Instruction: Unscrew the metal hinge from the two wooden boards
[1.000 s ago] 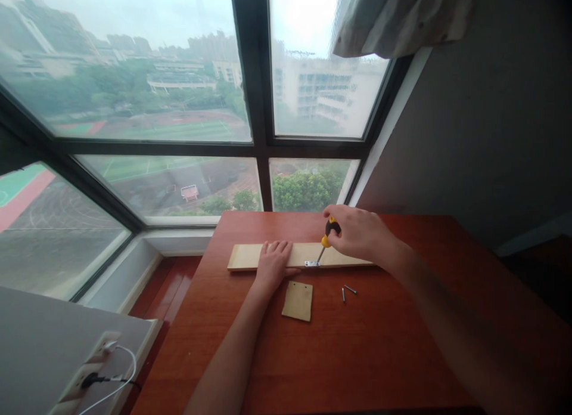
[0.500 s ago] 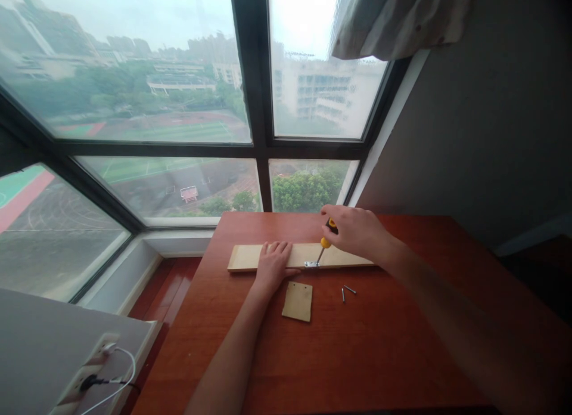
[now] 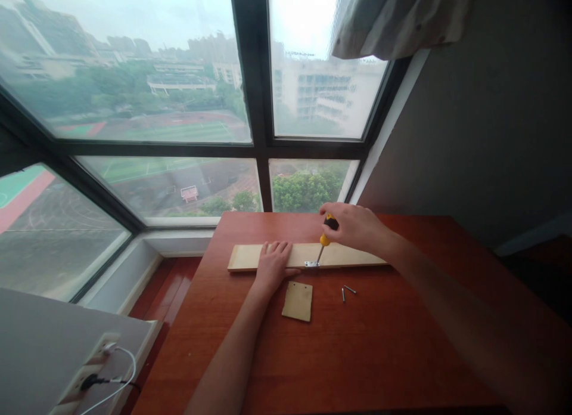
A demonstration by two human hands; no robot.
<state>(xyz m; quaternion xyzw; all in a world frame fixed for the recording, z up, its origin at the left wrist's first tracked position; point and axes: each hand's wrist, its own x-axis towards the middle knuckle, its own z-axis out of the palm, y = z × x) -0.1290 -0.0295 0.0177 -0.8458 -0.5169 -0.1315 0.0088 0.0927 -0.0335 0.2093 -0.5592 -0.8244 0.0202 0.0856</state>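
Screwdriver (image 3: 325, 239) gripped in our right hand (image 3: 355, 227), tip on a metal bracket (image 3: 311, 263) atop the wooden plank (image 3: 250, 257). Left hand (image 3: 272, 263) flat, pressing plank. Small board (image 3: 298, 301) at 6 o'clock, two screws (image 3: 347, 291) at 4 o'clock.

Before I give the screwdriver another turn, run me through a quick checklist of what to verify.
1. Left hand flat on the long wooden board, pinning it: ok.
2. Right hand closed around the screwdriver handle: ok.
3. Screwdriver tip down at the small metal plate on the board's near edge: ok; whether it sits in a screw head, cannot tell.
4. Left fingers apart from the tip: ok.
5. Two spare screws lying on the table near the board: ok.
6. Small wooden piece apart from the board: ok.
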